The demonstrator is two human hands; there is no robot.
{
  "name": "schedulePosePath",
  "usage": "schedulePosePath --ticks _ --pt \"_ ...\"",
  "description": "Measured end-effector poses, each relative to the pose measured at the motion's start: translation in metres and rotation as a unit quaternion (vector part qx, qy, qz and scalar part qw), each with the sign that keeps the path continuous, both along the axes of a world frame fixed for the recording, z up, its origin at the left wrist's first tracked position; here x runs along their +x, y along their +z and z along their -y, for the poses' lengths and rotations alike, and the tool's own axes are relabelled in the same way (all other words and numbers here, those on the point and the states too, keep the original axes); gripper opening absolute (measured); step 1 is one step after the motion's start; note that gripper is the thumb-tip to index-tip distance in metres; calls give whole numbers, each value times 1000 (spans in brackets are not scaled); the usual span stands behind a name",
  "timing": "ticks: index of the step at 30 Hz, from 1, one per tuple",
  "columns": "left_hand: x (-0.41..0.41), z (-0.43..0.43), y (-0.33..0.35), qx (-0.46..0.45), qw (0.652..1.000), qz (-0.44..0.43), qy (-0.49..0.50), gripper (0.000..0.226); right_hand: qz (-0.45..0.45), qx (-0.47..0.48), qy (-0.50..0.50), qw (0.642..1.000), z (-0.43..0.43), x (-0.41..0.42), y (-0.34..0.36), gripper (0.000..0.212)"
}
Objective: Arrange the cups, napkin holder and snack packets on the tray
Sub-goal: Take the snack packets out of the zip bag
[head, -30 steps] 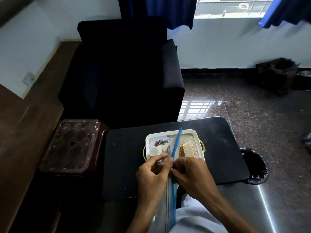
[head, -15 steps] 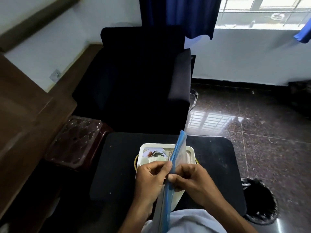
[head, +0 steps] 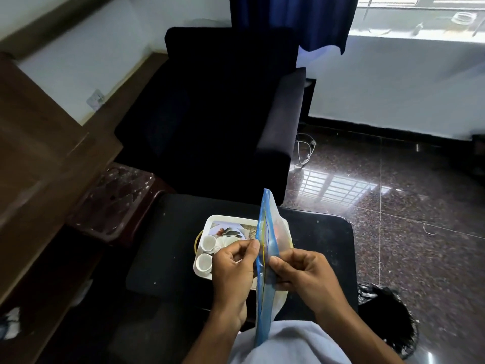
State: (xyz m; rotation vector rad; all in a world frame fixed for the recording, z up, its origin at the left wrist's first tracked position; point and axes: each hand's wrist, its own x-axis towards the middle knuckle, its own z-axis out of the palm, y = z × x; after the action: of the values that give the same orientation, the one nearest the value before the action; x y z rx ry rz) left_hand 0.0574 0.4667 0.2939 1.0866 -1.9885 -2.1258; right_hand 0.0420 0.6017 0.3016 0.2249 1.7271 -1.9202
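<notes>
Two hands pinch a clear zip bag (head: 265, 248) with a blue seal strip, one on each side of its edge: the left hand (head: 232, 266) grips it between thumb and fingertips from the left, the right hand (head: 301, 274) clamps it between thumb and curled fingers from the right. Compared with half a second ago, the bag stands taller in view and its top corner now reaches past the far rim of the white tray (head: 210, 222), while the hands have drawn slightly apart along the strip. More of the tray shows on the left, so both small white cups (head: 207, 243) are now visible, one nearer than the other, at the tray's left side. The bag is held edge-on, its long axis running from the person's lap up and away, the free end pointing toward the dark armchair (head: 217, 114). The tray lies on the black table (head: 162, 245), its long axis running away from the person, partly hidden behind the hands and bag.
</notes>
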Motion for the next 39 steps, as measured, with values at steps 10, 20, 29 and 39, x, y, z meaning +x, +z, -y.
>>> schedulePosePath --ticks 10,20,29,39 --pt "-5 -3 6 41 999 11 11 15 -34 15 -32 999 -1 1 6 27" --pt "-6 31 7 130 990 52 20 15 -15 -5 -75 997 27 10 8 18" --pt "-8 123 5 217 974 31 52 13 11 -1 -154 988 42 21 11 29" --pt "19 159 21 76 990 14 -122 38 -115 94 -97 984 119 34 34 9"
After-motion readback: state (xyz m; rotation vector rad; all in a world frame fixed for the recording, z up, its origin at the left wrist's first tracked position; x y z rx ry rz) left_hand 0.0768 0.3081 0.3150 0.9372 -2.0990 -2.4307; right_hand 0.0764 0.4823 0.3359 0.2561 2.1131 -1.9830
